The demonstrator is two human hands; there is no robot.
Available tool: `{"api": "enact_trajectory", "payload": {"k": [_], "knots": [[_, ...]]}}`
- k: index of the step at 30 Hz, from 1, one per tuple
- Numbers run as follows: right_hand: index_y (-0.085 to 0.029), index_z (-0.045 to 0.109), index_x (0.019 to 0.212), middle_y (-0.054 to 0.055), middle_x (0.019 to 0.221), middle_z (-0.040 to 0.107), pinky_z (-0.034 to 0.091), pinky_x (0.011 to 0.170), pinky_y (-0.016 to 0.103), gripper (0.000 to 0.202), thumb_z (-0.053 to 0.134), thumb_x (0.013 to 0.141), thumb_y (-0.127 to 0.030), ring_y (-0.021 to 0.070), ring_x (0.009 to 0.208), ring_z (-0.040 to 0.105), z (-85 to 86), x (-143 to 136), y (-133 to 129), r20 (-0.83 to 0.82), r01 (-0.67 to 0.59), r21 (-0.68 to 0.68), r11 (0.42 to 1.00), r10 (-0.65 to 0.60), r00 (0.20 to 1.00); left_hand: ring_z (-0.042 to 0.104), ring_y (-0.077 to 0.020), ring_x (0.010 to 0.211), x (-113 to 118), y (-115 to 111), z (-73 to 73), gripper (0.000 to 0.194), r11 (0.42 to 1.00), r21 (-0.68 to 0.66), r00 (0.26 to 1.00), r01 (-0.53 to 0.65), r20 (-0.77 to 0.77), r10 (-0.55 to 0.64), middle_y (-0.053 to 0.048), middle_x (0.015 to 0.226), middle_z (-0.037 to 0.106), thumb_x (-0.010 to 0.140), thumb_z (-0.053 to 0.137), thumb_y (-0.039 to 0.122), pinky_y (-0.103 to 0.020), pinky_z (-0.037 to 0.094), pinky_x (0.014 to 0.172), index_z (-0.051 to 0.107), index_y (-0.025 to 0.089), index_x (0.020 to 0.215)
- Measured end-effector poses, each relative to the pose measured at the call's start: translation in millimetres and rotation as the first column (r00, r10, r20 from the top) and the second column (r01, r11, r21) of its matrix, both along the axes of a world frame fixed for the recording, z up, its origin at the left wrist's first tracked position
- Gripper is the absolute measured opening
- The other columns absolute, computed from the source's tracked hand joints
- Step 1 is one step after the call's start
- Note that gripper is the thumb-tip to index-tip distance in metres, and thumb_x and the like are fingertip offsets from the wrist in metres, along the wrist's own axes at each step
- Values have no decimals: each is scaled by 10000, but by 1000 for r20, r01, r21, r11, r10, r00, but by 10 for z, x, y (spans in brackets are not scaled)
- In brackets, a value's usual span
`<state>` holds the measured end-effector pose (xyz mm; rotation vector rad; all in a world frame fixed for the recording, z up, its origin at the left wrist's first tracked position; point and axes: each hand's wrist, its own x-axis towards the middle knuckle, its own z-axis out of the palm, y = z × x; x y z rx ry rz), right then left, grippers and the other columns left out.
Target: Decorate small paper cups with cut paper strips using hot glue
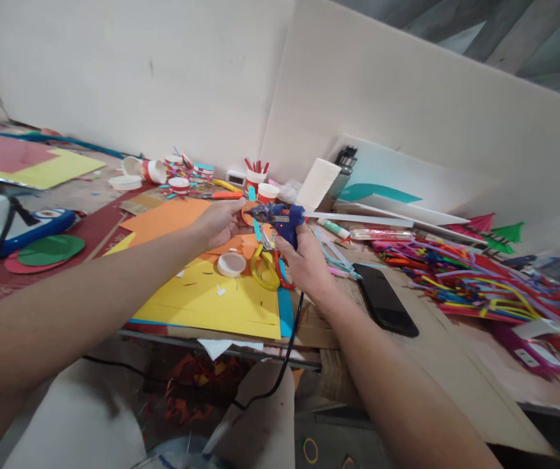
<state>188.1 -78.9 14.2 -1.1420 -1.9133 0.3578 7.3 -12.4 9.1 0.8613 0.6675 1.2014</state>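
Note:
My right hand (306,257) is wrapped round the handle of a blue hot glue gun (288,223). A long whitish glue stick (353,218) juts out of its back to the right. The gun's nozzle points left, toward my left hand (223,225), which pinches an orange paper disc (248,212). A light blue strip (257,231) shows beside the disc; whether it is attached I cannot tell. Below the hands lie scissors with a yellow handle (264,270), partly covered, and a white paper cup base (231,264) on yellow paper sheets (211,303).
A black phone (386,301) lies right of my right hand, with many coloured pipe cleaners (485,277) beyond. Cut paper cups (154,171) and a toy boat (20,228) are at left. The gun's black cord (289,365) hangs over the table edge. A white board stands behind.

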Motion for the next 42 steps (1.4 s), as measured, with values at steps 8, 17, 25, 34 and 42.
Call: {"api": "enact_trajectory", "payload": {"k": [8, 17, 25, 34, 42], "knots": [[-167, 540, 1272, 107, 1074, 692, 490, 890, 420, 416, 525, 896, -344, 274, 985, 617, -10, 8, 8, 47, 25, -45, 999, -23, 999, 692, -166, 745, -36, 19, 34, 276, 1000, 10, 1000, -13, -4, 13, -97, 824, 740, 949, 441, 214, -390, 563, 866, 687, 101, 900], [-154, 534, 1276, 124, 1102, 684, 469, 920, 436, 430, 516, 896, -356, 290, 1032, 603, 2, 6, -13, 70, 43, -58, 997, -39, 997, 697, -171, 763, -49, 44, 15, 270, 1000, 26, 1000, 0, -19, 1, -104, 849, 747, 944, 451, 219, -400, 557, 880, 693, 101, 922], [-180, 515, 1310, 106, 1113, 689, 483, 916, 421, 443, 526, 887, -315, 276, 1023, 615, -16, 15, 0, 12, 0, -30, 1000, 1, 1000, 693, -167, 704, -10, -14, 20, 236, 1000, -6, 1000, -3, -15, 3, -78, 801, 741, 931, 474, 213, -377, 570, 843, 684, 138, 852], [-165, 577, 1201, 117, 1176, 649, 482, 935, 421, 347, 517, 880, -282, 258, 1023, 605, 37, -19, -28, -19, -3, 12, 1000, 3, 1000, 661, -136, 621, 17, -52, 39, 209, 999, -41, 1000, -26, -5, 25, -53, 730, 719, 941, 475, 197, -406, 568, 870, 663, 128, 881], [-181, 567, 1215, 104, 1163, 665, 491, 920, 402, 354, 523, 889, -312, 249, 1015, 610, 20, -4, -9, -32, 17, 31, 999, -16, 999, 649, -131, 583, 32, -56, 39, 182, 999, -43, 1000, -12, 6, 12, -43, 733, 724, 937, 487, 177, -416, 569, 870, 655, 145, 876]]}}
